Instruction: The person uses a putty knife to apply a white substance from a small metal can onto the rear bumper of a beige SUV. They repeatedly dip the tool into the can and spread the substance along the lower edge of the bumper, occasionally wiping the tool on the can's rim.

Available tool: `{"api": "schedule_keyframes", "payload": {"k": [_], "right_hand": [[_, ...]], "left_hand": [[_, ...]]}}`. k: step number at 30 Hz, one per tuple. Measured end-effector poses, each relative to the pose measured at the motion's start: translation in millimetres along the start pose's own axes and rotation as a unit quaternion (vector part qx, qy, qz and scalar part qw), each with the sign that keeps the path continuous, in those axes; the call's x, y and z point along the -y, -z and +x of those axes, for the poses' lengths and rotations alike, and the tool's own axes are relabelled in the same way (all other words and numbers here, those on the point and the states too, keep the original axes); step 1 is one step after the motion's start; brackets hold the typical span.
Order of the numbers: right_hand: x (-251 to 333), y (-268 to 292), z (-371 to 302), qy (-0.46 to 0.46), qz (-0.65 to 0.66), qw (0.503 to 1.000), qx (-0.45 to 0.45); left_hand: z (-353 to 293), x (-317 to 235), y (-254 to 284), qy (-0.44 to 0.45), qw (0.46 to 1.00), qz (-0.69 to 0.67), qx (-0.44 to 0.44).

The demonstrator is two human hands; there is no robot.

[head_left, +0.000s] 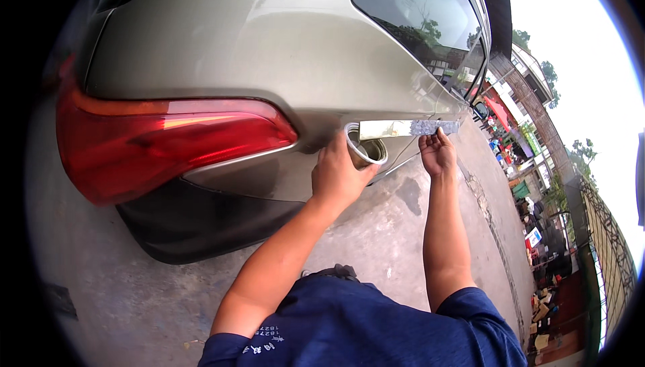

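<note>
My left hand (pixel 338 173) is wrapped round an open round tin (pixel 374 151), whose pale rim faces up. Pinched at its right end by the fingers of my right hand (pixel 438 154) is a long flat scraper strip (pixel 396 129). Its left part looks whitish and smeared, its right part grey and speckled. The strip's left end reaches over the tin's mouth; whether it touches the rim I cannot tell. How full the tin is stays hidden. Both hands are close in front of a beige car's rear side panel (pixel 295 51).
A red tail light (pixel 181 140) lies left of my hands, above a black lower bumper (pixel 208 222). The car's side window (pixel 423 21) is at the upper right. Concrete floor (pixel 376 246) lies below. Farther right, assorted goods (pixel 547 253) line a wall.
</note>
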State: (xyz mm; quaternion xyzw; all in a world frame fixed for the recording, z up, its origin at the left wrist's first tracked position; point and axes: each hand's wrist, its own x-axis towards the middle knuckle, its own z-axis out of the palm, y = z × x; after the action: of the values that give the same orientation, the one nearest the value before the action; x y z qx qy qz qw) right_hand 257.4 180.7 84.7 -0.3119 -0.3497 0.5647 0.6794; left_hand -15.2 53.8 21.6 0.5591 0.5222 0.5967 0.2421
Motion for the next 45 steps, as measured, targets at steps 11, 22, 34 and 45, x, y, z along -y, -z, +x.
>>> {"api": "schedule_keyframes", "payload": {"k": [11, 22, 34, 45], "right_hand": [[16.3, -14.0, -16.7, 0.068, -0.051, 0.994, 0.065], [87.5, 7.0, -44.3, 0.221, -0.199, 0.920, 0.256], [80.5, 79.7, -59.4, 0.228, -0.349, 0.837, 0.354], [23.6, 21.4, -68.6, 0.173, -0.316, 0.897, 0.257]], "left_hand": [[-4.3, 1.7, -13.4, -0.045, 0.998, -0.020, -0.050], [-48.7, -15.1, -108.4, -0.028, 0.999, -0.016, 0.004], [-124.1, -13.8, -185.7, 0.074, 0.996, -0.021, 0.045], [-111.1, -13.1, -117.7, 0.027, 0.981, 0.159, -0.106]]}}
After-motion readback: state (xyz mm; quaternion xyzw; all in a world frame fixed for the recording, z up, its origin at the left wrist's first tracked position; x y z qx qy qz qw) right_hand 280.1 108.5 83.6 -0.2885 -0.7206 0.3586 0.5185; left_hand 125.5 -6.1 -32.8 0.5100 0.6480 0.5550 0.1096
